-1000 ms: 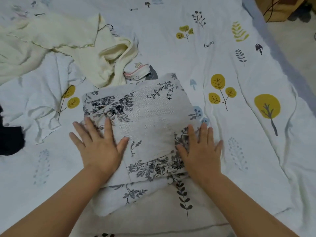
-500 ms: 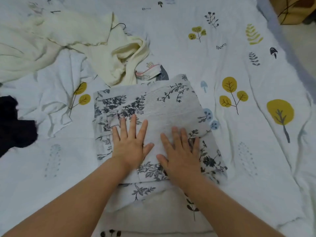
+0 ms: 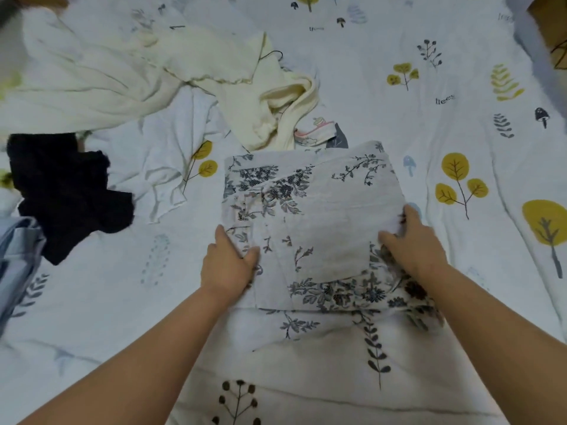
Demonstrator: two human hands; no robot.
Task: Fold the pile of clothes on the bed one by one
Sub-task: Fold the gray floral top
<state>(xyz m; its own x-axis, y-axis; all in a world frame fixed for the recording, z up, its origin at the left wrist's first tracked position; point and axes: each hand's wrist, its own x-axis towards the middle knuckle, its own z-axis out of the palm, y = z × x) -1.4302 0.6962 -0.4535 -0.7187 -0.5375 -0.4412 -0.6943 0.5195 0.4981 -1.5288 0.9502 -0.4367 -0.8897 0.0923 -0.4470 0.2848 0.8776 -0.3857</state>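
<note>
Cotton bedsheet [image 3: 383, 102] printed with trees: my left hand [image 3: 227, 265] and right hand [image 3: 411, 243] grip the folded floral garment [image 3: 313, 216].

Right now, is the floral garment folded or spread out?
Folded: the floral garment lies as a compact layered rectangle, left hand and right hand gripping its sides.

A white bedsheet [image 3: 352, 72] printed with yellow trees, leaves and mushrooms fills the view. Brown furniture [image 3: 549, 29] stands at top right.
</note>
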